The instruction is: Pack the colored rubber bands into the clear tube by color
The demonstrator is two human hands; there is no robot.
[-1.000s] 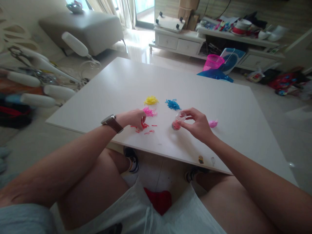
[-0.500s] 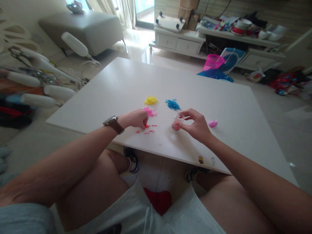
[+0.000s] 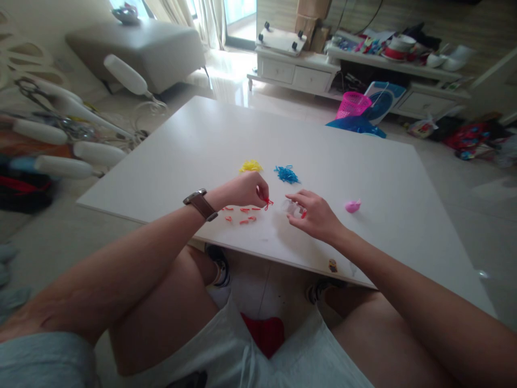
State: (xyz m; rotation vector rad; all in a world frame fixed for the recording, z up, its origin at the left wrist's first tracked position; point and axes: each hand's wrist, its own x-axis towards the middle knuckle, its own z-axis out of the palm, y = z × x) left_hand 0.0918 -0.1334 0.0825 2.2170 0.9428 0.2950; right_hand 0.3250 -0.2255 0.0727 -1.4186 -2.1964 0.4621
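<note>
My left hand point(image 3: 251, 189) pinches a few small red rubber bands point(image 3: 268, 203) just left of the jar. Tilted on its side with its mouth toward them, a small clear jar point(image 3: 291, 208) is held in my right hand point(image 3: 317, 214); red bands show inside it. Several loose red bands point(image 3: 244, 221) lie on the white table point(image 3: 194, 140) below my left wrist. Beyond my hands are a yellow pile of bands point(image 3: 251, 165) and a blue pile of bands point(image 3: 287, 174). The pink pile is hidden behind my left hand.
A small pink object point(image 3: 353, 206) sits right of my right hand. Near the table's front edge is a minion sticker point(image 3: 332, 265). White chair-like rounded parts point(image 3: 126, 74) stand at the left edge. Past the far edge is a pink basket point(image 3: 353, 104).
My left hand has lifted red bands from the table and moved right to the jar. My right hand has tipped the jar from nearly upright toward the left hand.
</note>
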